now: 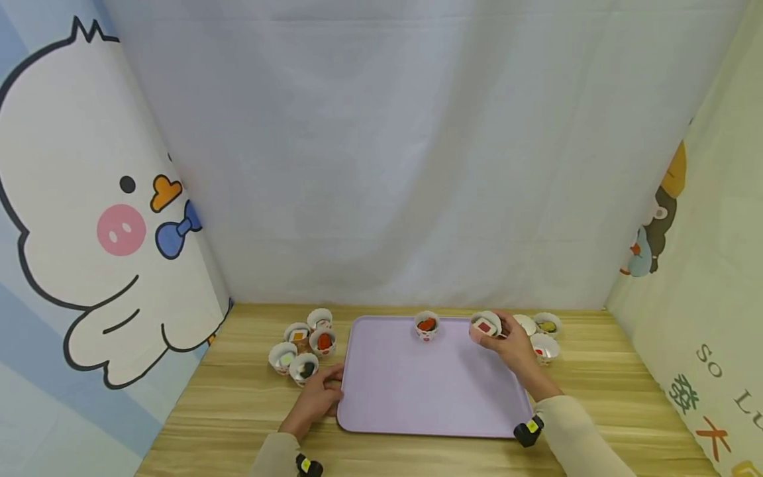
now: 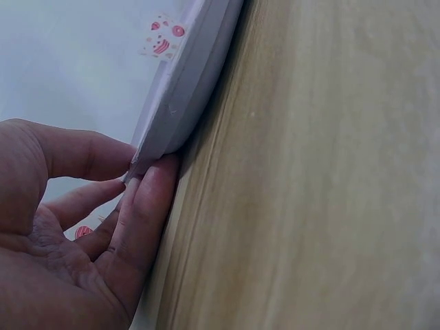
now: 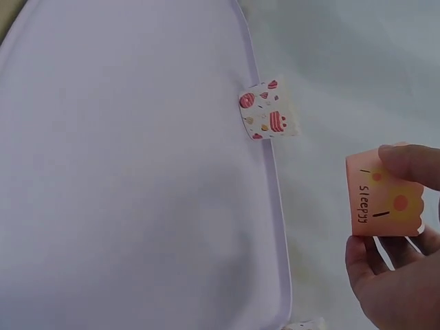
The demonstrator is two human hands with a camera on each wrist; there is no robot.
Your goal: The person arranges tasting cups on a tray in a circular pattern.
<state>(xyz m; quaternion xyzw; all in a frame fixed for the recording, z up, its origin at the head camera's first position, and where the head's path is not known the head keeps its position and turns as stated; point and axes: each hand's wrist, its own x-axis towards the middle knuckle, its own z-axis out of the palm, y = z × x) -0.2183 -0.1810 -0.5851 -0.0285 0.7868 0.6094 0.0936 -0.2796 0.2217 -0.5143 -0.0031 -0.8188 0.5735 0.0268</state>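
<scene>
A lilac tray (image 1: 429, 391) lies on the table in the head view. At its left edge, my left hand (image 1: 316, 396) pinches the rim, thumb above and fingers underneath, as the left wrist view shows. My right hand (image 1: 515, 344) holds a paper baking cup (image 1: 485, 324) over the tray's far right corner. This cup (image 3: 385, 199) is pink and yellow outside with "sleepyy" lettering, and a white piece with a red square shows inside. Another paper cup (image 1: 426, 326), printed with red sweets and holding something orange-red, stands at the tray's far edge.
Left of the tray, several paper cups (image 1: 283, 358) stand grouped with small coloured pieces inside. More cups (image 1: 544, 348) are beyond the right hand, partly hidden by it. A white curtain (image 1: 381, 165) hangs behind the wooden table (image 1: 208, 411), with printed cloths at both sides.
</scene>
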